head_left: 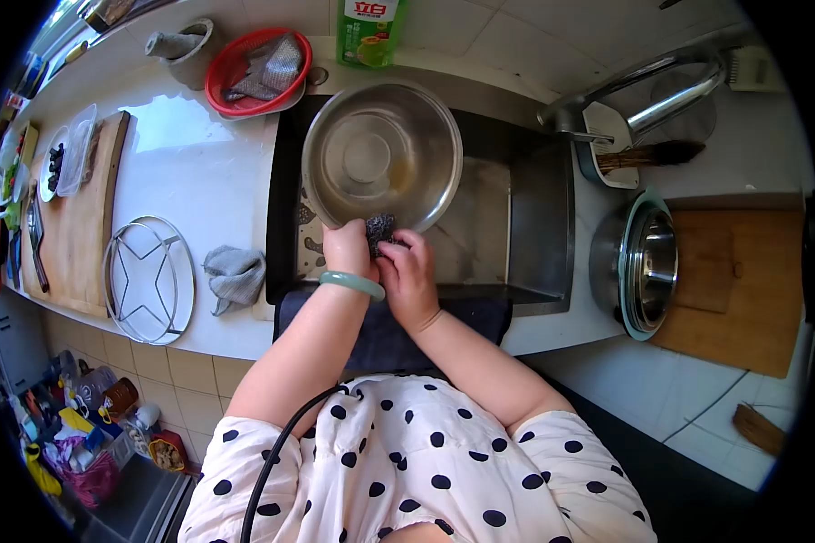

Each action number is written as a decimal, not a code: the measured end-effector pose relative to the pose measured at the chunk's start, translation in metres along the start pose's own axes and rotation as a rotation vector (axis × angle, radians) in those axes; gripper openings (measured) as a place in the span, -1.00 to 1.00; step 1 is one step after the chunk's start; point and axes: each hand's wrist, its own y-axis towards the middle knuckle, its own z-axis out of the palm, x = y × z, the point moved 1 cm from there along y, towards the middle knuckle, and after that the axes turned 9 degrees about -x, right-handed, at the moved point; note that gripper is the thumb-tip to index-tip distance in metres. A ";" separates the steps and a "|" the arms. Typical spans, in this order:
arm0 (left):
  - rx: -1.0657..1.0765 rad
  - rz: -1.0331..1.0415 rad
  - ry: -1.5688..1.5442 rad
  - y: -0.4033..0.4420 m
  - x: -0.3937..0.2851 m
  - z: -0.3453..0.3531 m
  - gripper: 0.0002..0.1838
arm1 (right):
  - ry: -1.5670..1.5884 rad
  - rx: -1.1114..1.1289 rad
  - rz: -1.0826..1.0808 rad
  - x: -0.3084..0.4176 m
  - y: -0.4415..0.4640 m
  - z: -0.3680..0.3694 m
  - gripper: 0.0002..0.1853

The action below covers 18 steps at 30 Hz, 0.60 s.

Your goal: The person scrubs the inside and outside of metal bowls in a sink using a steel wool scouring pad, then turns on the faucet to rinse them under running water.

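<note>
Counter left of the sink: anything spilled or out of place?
Possibly wet: a bright, irregular patch shows on the counter between the wooden board and the red basket, though it may be glare. The grey cloth by the sink lies crumpled.

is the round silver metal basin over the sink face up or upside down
Face up: the round silver metal basin shows its hollow inside to the camera. Whether slightly tilted, cannot tell.

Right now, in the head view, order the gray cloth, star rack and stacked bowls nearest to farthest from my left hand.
1. Gray cloth, left of your left hand.
2. Star rack, farther left.
3. Stacked bowls, right of the sink.
</note>
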 end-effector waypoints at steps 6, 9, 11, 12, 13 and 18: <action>-0.097 -0.259 0.156 -0.014 -0.029 0.006 -0.95 | -0.169 -0.131 -0.023 -0.057 0.056 -0.023 -0.76; -0.116 -0.280 0.154 -0.016 -0.032 0.005 -0.93 | -0.132 -0.076 0.006 -0.051 0.049 -0.022 -0.78; -0.102 -0.292 0.138 -0.009 -0.026 0.002 -0.89 | -0.119 -0.021 -0.037 -0.041 0.041 -0.025 -0.79; -0.075 -0.276 0.147 -0.008 -0.026 0.002 -0.86 | -0.123 -0.007 -0.054 -0.036 0.037 -0.027 -0.79; -0.053 -0.261 0.160 -0.009 -0.026 0.001 -0.82 | -0.126 0.009 -0.065 -0.034 0.034 -0.028 -0.79; 0.071 -0.222 0.403 -0.012 -0.033 -0.004 -0.60 | -0.183 -0.153 0.088 -0.074 0.089 -0.041 -0.68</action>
